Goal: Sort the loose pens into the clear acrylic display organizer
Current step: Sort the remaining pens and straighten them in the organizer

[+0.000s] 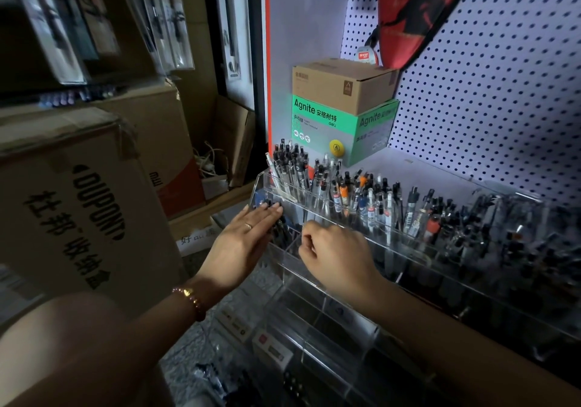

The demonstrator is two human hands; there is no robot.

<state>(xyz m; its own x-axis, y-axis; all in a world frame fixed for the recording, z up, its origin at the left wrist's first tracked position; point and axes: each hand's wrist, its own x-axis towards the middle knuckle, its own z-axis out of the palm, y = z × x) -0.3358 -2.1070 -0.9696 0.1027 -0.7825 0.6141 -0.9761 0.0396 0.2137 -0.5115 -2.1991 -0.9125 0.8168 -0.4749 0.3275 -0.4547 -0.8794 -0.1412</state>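
"Agnite" and perhaps "deli" on the green box [317, 120], "DUPONT" on the big carton [94, 211]

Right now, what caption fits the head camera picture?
Left hand flat on pens, right hand curled beside it, at a clear acrylic organizer before a green box.

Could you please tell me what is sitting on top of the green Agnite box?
A brown cardboard box rests on the green Agnite box. Its flaps cover the inside, so its contents are hidden.
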